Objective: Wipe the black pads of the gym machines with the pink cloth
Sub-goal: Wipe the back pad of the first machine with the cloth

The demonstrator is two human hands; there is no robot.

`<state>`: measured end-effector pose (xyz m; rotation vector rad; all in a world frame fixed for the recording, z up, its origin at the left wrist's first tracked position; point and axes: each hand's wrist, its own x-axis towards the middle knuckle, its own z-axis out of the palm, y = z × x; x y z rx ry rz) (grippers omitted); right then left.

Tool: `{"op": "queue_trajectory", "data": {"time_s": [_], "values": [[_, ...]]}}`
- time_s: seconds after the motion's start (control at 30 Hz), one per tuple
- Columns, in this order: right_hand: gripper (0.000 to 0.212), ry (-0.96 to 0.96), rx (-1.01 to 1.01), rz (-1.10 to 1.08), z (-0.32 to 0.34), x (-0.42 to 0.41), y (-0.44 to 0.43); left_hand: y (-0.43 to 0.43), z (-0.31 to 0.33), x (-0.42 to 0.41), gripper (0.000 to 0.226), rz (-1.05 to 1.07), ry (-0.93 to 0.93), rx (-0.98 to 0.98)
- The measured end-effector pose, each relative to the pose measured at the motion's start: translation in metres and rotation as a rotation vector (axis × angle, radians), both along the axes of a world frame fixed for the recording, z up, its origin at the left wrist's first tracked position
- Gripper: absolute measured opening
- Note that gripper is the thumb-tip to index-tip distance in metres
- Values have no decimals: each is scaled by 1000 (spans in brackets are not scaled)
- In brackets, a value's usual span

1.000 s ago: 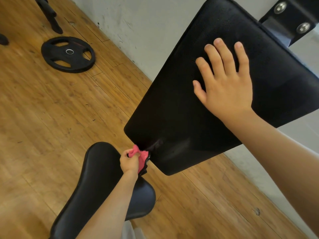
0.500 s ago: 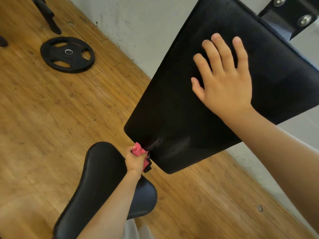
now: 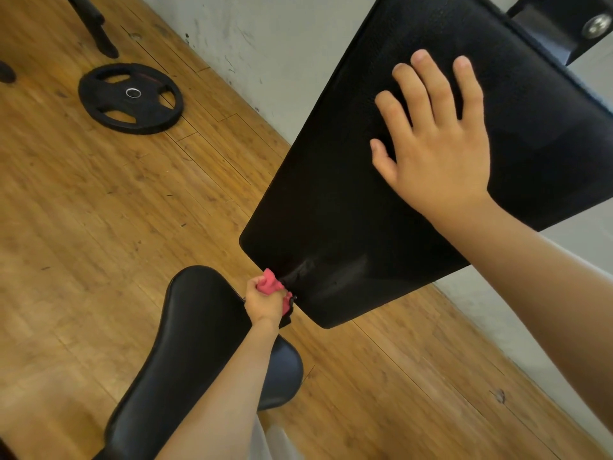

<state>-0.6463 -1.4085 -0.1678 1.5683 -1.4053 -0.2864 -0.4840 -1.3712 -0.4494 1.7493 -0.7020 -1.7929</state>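
A large black back pad (image 3: 331, 167) slopes from the upper right down toward the middle. My right hand (image 3: 434, 141) lies flat on its upper part with fingers spread. My left hand (image 3: 265, 302) grips the bunched pink cloth (image 3: 269, 283) and holds it against the pad's lower edge, where the surface shows a damp sheen. Below it sits the black seat pad (image 3: 185, 346), partly hidden by my left forearm.
A black weight plate (image 3: 131, 97) lies on the wooden floor (image 3: 99, 210) at upper left, beside a black machine leg (image 3: 96, 28). A grey wall (image 3: 265, 44) runs behind the pad. A metal bracket with a bolt (image 3: 593, 26) holds the pad at top right.
My left hand with the cloth has shifted slightly along the pad's lower edge. My right hand stays flat on the pad.
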Motion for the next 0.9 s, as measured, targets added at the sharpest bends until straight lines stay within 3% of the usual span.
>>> {"op": "queue_trajectory", "data": {"time_s": [0.37,0.73,0.9], "values": [[47,-48,23,-9,1,2,1,9,24,-9,41,-19,177,39],[48,-89,56,-23,2,2,2,7,86,-15,42,-315,376,-278],[49,-107,65,-25,3,4,2,25,62,3,42,-263,383,-83]]}}
